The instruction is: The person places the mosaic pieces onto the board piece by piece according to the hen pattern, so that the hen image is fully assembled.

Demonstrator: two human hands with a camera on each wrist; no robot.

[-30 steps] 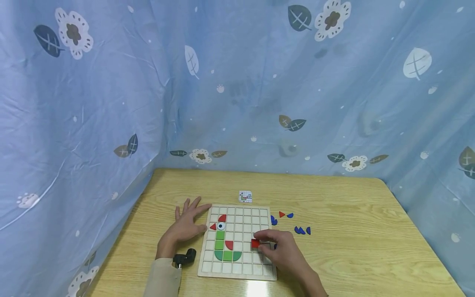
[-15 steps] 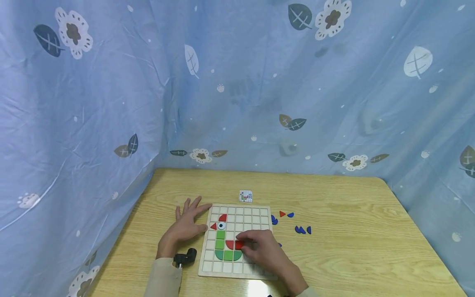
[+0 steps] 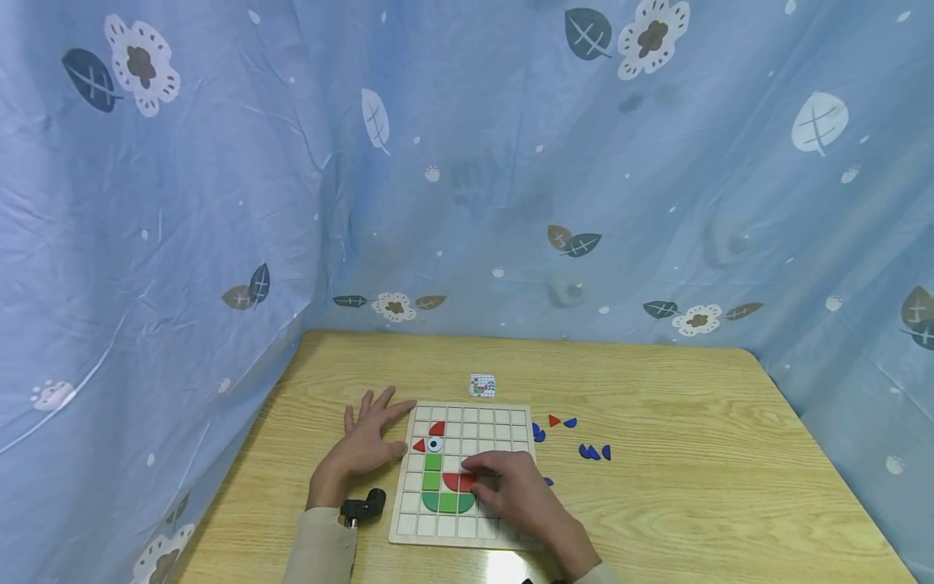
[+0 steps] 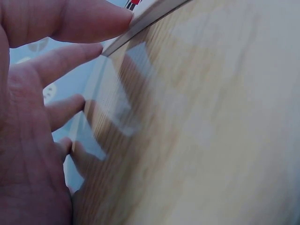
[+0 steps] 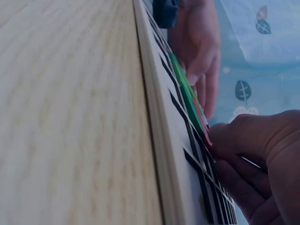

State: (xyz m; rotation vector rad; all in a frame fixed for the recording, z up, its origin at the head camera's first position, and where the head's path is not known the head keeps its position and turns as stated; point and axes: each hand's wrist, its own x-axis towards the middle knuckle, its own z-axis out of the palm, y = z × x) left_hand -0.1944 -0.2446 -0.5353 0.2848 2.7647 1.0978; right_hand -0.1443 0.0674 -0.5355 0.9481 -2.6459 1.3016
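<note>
A wooden grid board [image 3: 430, 539] lies on the table, with coloured tiles forming a bird-like shape. My right hand [image 3: 514, 491] pinches a red square tile [image 3: 468, 483], which sits in its cell beside a red quarter-circle tile [image 3: 450, 481]; the fingers partly cover it. Below and to the left are green tiles [image 3: 448, 503], and a round eye tile [image 3: 434, 444] is higher up. In the left wrist view, thumb and forefinger of my left hand [image 4: 33, 117] touch the board's edge; the other fingers are spread.
A small pattern card [image 3: 482, 385] lies beyond the board. To the right are a loose red triangle [image 3: 554, 420], a blue half-round piece [image 3: 571, 422] and several more blue pieces [image 3: 594, 453]. A patterned blue curtain [image 3: 467, 162] hangs behind the table.
My right hand has carried the red square tile left across the board, and it now lies flat against the red quarter-circle. The left hand has stayed at the board's edge.
</note>
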